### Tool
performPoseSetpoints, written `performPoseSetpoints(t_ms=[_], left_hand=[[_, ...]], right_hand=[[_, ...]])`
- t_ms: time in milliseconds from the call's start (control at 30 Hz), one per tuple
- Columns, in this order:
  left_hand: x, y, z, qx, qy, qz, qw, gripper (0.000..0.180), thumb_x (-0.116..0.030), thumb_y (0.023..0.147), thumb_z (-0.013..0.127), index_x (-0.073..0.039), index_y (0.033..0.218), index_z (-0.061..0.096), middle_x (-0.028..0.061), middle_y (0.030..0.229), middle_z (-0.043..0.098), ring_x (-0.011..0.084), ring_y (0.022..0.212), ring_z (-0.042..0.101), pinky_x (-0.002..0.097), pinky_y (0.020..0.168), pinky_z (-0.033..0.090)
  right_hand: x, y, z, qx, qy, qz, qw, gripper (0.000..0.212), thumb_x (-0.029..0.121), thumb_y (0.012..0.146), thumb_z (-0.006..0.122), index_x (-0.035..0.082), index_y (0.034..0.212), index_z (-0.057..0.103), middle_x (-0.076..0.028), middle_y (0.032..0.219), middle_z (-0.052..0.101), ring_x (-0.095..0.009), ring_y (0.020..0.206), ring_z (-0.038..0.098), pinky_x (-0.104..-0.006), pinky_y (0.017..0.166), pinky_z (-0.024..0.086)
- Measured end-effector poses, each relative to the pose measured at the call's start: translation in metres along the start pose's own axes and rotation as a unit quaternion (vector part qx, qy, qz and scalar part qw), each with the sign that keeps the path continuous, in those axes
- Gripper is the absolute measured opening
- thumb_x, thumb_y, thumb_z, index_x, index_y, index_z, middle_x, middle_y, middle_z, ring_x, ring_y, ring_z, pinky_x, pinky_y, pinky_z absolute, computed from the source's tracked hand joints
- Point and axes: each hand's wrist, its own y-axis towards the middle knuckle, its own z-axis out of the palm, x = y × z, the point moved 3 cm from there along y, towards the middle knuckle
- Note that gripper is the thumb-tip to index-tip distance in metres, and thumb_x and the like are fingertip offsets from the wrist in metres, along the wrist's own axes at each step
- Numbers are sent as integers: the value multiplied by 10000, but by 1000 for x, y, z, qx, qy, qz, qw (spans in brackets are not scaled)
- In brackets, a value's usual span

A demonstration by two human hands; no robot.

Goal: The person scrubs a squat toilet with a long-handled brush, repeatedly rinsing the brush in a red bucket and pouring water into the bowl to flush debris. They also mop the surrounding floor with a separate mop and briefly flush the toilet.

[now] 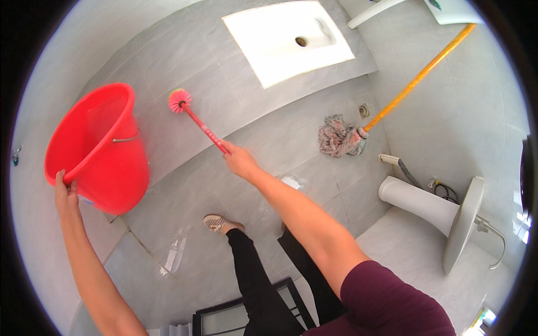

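At the left, my left hand [66, 193] grips the rim of a large red bucket [120, 173]. The bucket tilts with its mouth toward the upper left, and a thin wire handle [126, 139] hangs on its side. My right hand [241, 161] is closed round the handle end of a red toilet brush [203, 127]. The round pink bristle head [179, 101] points away from me, over the grey tiled step, to the right of the bucket. Whether the bristles touch the tiles I cannot tell.
A white squat toilet [280, 47] is set into the raised step [224, 89]. A string mop [342, 137] with a yellow pole [420, 78] leans at the right, beside a floor drain [364, 110]. A pedestal washbasin [462, 227] stands at the right. Below me is a dark-framed panel [224, 319].
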Motion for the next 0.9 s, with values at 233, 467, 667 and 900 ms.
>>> performPoseSetpoints(t_ms=[233,467,667,900], left_hand=[[3,4,-6,-12,-29,-22,999,244,-153,829,686,20,984,611,98,992,609,185,880,617,270,732,578],[19,-7,49,-6,-18,-3,1000,237,-164,844,671,3,1000,608,79,1006,610,175,890,609,275,739,571],[19,-5,78,-8,35,23,999,238,-202,847,678,-31,1004,627,50,1035,613,166,912,590,310,778,545],[9,-3,93,-13,72,15,997,248,-211,855,671,-32,1025,640,44,1053,619,163,925,587,311,758,528]], right_hand=[[17,-14,-5,17,-36,16,999,461,201,927,466,237,1385,421,-155,1134,628,-359,1049,579,-442,877,455],[11,-5,1,-6,-44,14,999,496,165,885,435,272,1369,421,-167,1088,638,-382,1029,587,-482,845,466],[18,-6,7,1,-38,4,999,454,155,890,422,234,1337,440,-170,1106,628,-385,1042,575,-483,851,457],[16,-7,6,-15,-24,14,999,415,138,867,417,244,1263,480,-173,1046,641,-392,1001,590,-504,822,463]])
